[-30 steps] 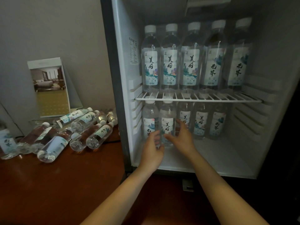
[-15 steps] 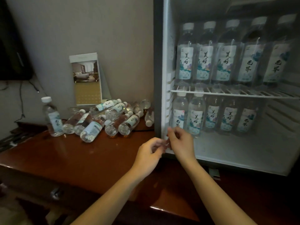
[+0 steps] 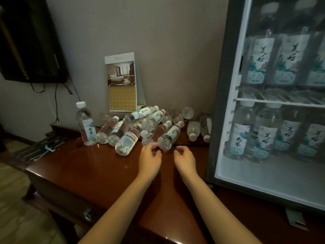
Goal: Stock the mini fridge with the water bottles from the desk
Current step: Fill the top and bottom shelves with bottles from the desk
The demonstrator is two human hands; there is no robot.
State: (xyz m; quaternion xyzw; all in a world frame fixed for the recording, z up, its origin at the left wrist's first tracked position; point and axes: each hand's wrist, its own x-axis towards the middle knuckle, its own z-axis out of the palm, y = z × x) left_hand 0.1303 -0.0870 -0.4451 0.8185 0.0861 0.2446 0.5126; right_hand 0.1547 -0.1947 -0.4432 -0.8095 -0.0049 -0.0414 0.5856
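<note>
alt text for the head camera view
Left hand and right hand reach across a desk toward a pile of water bottles lying on their sides, the left at the nearest bottle. An open mini fridge at right holds more bottles.

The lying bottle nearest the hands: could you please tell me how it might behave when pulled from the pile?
The lying bottle is round and on its side on the glossy desk, so it would probably roll. It looks full and capped, so likely firm, weighty. Pile neighbours lie against it and may shift.
</note>
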